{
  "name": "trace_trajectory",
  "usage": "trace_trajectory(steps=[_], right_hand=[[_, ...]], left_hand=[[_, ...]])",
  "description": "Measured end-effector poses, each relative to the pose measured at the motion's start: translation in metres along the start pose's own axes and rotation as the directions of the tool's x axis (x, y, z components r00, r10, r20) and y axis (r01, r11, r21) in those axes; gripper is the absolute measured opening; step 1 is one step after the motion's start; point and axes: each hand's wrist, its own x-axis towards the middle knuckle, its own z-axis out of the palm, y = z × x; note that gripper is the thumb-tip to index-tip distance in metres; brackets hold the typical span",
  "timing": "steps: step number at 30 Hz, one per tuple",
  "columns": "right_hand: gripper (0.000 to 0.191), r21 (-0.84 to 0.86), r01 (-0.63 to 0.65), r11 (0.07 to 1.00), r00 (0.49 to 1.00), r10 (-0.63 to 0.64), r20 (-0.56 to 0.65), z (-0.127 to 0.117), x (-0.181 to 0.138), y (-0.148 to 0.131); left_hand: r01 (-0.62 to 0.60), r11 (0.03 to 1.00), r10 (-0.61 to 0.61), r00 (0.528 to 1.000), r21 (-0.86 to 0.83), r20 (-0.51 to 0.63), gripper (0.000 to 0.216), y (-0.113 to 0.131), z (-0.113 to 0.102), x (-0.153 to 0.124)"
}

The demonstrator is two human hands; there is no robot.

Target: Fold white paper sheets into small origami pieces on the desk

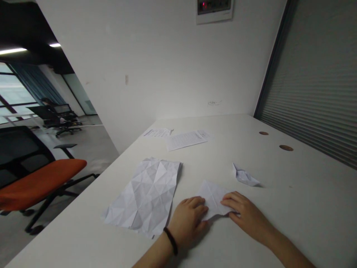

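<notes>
A small piece of white paper (213,197) with crease lines lies on the white table in front of me. My left hand (191,217), with a dark band at the wrist, has its bent fingers on the left edge of that paper. At the right edge, my right hand (245,214) pinches it between thumb and fingers. The near edge of the paper lifts a little off the table. Just beyond my right hand sits a folded paper boat (245,176). Left of my left hand lies a large creased sheet (150,190), covered in triangular folds.
Printed sheets (188,140) lie toward the back of the white table (228,149), near the wall. Two round cable holes (286,148) are on the right, beside a window with blinds (315,100). An orange office chair (41,178) stands left of the table; a person sits farther back.
</notes>
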Motion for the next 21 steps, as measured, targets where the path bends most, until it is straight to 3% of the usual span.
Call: trace_trajectory(steps=[3,6,11,15,21], right_hand=[[0.016,0.063,-0.081,0.995,0.994,0.085,-0.072,-0.006,0.001,0.01],[0.018,0.126,-0.173,0.977,0.975,0.188,-0.117,-0.005,0.002,0.017],[0.015,0.177,-0.244,0.953,0.939,0.278,-0.203,0.005,0.004,0.029],[0.012,0.074,-0.13,0.989,0.961,0.144,-0.238,0.013,0.007,0.033],[0.019,-0.094,-0.013,0.995,0.98,-0.006,-0.197,0.015,0.007,0.025]], left_hand=[[0.082,0.996,-0.084,0.995,-0.033,-0.051,0.021,-0.004,-0.008,0.001],[0.19,0.982,-0.191,0.98,-0.024,-0.063,0.031,-0.011,-0.014,0.001],[0.349,0.932,-0.36,0.925,-0.101,-0.12,0.027,-0.024,-0.009,0.002],[0.237,0.971,-0.236,0.957,-0.009,-0.168,0.043,-0.024,-0.003,0.003],[-0.007,0.998,0.006,1.0,0.058,0.02,0.054,-0.009,0.001,0.002]])
